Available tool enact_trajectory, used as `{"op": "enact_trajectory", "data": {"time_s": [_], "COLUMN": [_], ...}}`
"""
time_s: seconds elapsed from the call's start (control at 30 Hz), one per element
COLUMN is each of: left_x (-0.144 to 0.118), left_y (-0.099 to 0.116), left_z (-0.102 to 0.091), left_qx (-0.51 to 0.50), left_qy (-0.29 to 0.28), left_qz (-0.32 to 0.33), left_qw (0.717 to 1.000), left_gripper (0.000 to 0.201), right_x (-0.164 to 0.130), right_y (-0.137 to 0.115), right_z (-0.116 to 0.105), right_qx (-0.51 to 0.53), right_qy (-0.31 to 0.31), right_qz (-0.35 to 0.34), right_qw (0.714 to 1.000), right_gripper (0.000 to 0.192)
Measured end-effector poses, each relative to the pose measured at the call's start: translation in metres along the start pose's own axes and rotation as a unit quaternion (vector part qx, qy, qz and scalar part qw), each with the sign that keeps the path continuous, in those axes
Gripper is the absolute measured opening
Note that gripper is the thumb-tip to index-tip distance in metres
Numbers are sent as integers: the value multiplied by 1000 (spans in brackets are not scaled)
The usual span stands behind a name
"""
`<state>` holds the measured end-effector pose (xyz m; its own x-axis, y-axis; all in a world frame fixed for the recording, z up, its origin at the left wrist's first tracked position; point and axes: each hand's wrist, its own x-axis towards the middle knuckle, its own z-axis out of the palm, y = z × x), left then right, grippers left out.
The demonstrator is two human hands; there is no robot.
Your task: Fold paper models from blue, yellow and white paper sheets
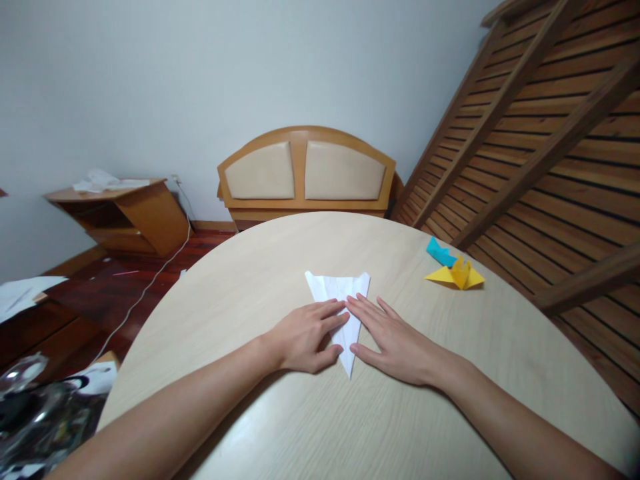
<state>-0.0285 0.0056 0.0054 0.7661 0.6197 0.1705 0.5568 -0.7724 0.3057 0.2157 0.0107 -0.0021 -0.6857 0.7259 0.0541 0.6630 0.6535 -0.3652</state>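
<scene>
A white sheet of folded paper (336,285) lies flat on the round wooden table (240,293). Its shape is a narrow triangle, with the sharp tip toward me and the wide end away from me. My left hand (310,335) rests on the paper's left side, fingers stretched across it and thumb near the lower tip. From the other side my right hand (393,340) lies on the right edge, fingers extended and fingertips close to those of the left. Both hands press flat, and they cover the middle of the paper.
Toward the table's right edge sit a yellow folded-paper figure (457,275) and a blue one (441,253). Behind the table stands a padded headboard (306,133). A slatted wooden frame (500,153) leans at the right. A low cabinet (150,217) and a white cable (145,291) are at left.
</scene>
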Motion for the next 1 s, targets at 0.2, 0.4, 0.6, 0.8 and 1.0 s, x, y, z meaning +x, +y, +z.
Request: {"op": "enact_trajectory", "data": {"time_s": [0.2,0.4,0.6,0.8,1.0], "left_x": [2,2,1,2,1], "left_y": [1,1,1,3,2], "left_z": [-1,-2,-2,-1,0], "left_qx": [-8,0,-13,-13,12], "left_qy": [-2,-2,3,5,-1], "left_qz": [-7,0,2,-11,-4], "left_qw": [1000,1000,1000,1000,1000], "left_gripper": [64,64,62,63,67], "right_x": [1,2,4,6,5], "right_y": [6,4,2,1,-4], "right_z": [1,1,3,4,5], "right_qx": [4,-3,8,5,-17], "right_qy": [-1,-2,22,31,23], "right_qz": [-9,2,3,10,5], "right_qw": [1000,1000,1000,999,1000], "right_gripper": [71,74,76,77,85]}}
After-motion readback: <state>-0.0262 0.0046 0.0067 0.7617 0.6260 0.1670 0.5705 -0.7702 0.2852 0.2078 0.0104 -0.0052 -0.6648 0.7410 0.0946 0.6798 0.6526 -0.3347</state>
